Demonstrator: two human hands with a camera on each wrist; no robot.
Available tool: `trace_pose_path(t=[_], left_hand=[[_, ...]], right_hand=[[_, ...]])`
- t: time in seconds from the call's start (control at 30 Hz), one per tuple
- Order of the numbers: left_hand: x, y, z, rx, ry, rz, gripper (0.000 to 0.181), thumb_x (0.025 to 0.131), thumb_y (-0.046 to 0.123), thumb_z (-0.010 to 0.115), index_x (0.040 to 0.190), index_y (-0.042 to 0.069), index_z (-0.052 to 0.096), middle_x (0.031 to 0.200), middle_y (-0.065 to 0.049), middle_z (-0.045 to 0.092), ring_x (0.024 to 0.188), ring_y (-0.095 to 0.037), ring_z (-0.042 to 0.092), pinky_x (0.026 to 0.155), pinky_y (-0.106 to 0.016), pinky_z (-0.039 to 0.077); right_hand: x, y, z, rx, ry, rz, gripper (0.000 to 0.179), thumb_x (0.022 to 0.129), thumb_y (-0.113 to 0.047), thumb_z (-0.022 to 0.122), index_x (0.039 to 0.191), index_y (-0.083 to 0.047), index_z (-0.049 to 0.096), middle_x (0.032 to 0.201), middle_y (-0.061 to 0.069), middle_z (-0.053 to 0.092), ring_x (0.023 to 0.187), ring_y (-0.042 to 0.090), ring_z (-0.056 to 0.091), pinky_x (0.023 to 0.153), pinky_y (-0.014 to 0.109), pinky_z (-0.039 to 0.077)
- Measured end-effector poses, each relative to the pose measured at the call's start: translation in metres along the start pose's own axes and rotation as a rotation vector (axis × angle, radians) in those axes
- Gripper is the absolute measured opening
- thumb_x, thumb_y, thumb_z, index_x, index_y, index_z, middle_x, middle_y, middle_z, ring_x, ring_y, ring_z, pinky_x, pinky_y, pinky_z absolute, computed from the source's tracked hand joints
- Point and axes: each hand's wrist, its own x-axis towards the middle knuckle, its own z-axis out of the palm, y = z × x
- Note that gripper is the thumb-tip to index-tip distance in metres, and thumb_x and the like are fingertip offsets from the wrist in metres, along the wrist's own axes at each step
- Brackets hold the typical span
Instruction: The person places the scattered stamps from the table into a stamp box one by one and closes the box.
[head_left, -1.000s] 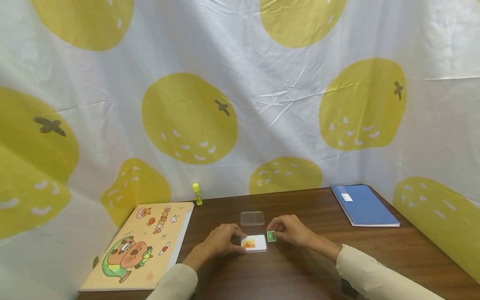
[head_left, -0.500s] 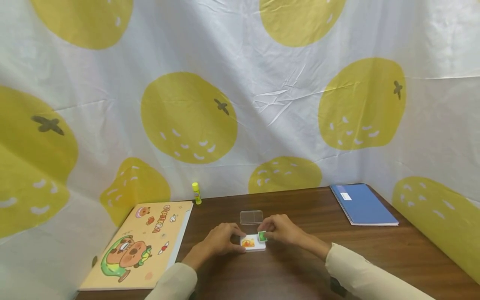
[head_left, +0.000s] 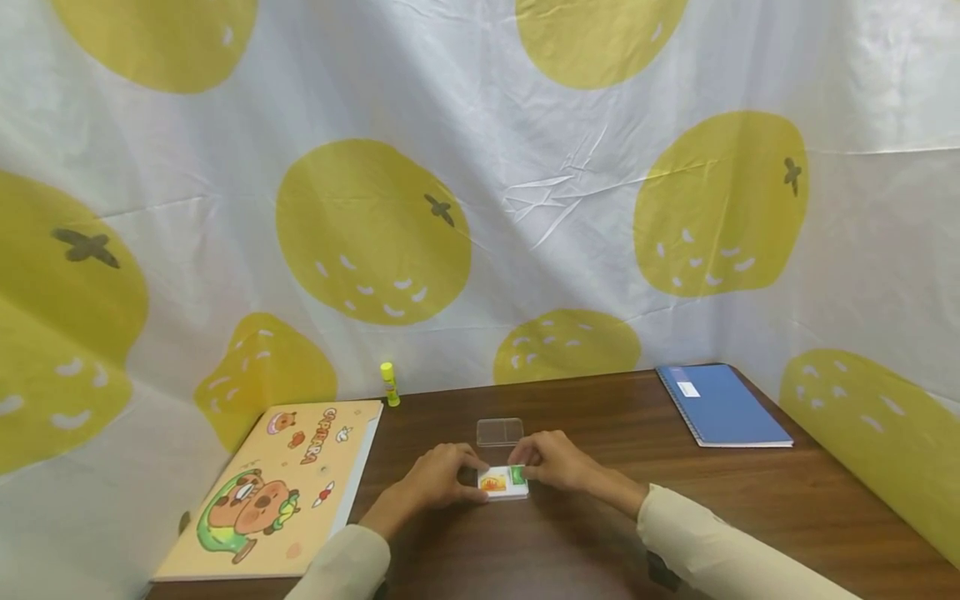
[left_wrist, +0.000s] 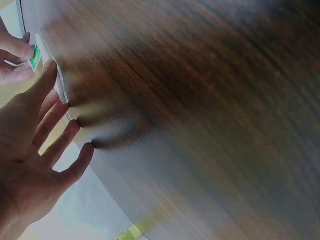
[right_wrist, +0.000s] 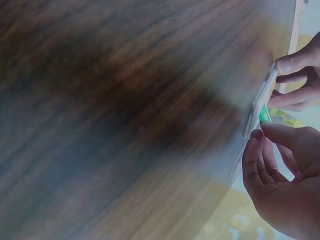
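Observation:
On the table in front of me lies a small white card [head_left: 512, 495] with a clear rim, bearing an orange picture [head_left: 492, 482] on its left half. My left hand [head_left: 441, 477] steadies its left end between thumb and forefinger; in the left wrist view the other fingers reach down to the table. Between thumb and fingertips, my right hand [head_left: 561, 463] pinches a small green square with a white border [head_left: 517, 475]. That square overlaps the card's right half, tilted up in the left wrist view. A clear plastic lid-like piece [head_left: 499, 432] lies just behind the card.
At the left lies a large capybara-printed folder [head_left: 300, 492]. A yellow glue stick [head_left: 389, 385] stands at the back edge by the folder's corner. On the back right rests a blue spiral notebook [head_left: 723, 406]. A fruit-patterned curtain [head_left: 525, 200] surrounds the brown table [head_left: 592, 542].
My right hand has brought the green square leftward from beside the card to over its right half and lowered it. The left hand keeps its place on the card.

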Motion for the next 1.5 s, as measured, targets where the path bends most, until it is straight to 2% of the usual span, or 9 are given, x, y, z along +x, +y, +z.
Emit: trace_pose_path(t=[0.3, 0.73, 1.17, 1.5], left_hand=[[0.003, 0.002, -0.001, 0.001, 0.002, 0.008, 0.043, 0.081, 0.034, 0.09, 0.117, 0.013, 0.08, 0.109, 0.0, 0.073, 0.103, -0.02, 0.068, 0.088, -0.04, 0.056], [0.007, 0.002, 0.003, 0.002, -0.002, 0.011, 0.043, 0.081, 0.034, 0.09, 0.117, 0.014, 0.08, 0.11, 0.001, 0.073, 0.104, -0.019, 0.068, 0.089, -0.04, 0.056], [0.008, -0.001, 0.009, -0.001, 0.002, 0.034, 0.043, 0.08, 0.036, 0.09, 0.116, 0.014, 0.08, 0.111, 0.001, 0.073, 0.105, -0.021, 0.068, 0.089, -0.04, 0.057], [0.002, -0.003, 0.001, -0.01, 0.0, 0.017, 0.043, 0.08, 0.036, 0.09, 0.115, 0.013, 0.08, 0.111, 0.001, 0.073, 0.106, -0.022, 0.069, 0.091, -0.043, 0.056]], right_hand=[[-0.001, 0.004, -0.001, -0.001, -0.01, 0.021, 0.012, 0.089, 0.004, 0.076, 0.1, 0.001, 0.075, 0.091, 0.011, 0.074, 0.078, 0.019, 0.068, 0.071, 0.022, 0.055], [-0.002, 0.009, 0.001, -0.032, -0.013, 0.005, 0.012, 0.089, 0.001, 0.076, 0.1, -0.002, 0.077, 0.09, 0.008, 0.075, 0.076, 0.013, 0.065, 0.068, 0.022, 0.055], [-0.007, 0.011, 0.006, -0.014, -0.013, 0.015, 0.011, 0.089, 0.003, 0.075, 0.099, -0.001, 0.076, 0.093, 0.012, 0.076, 0.078, 0.019, 0.069, 0.069, 0.022, 0.056], [-0.002, 0.007, 0.01, -0.06, -0.002, -0.022, 0.007, 0.09, 0.0, 0.076, 0.096, -0.003, 0.076, 0.087, 0.003, 0.069, 0.075, 0.008, 0.061, 0.068, 0.02, 0.053]])
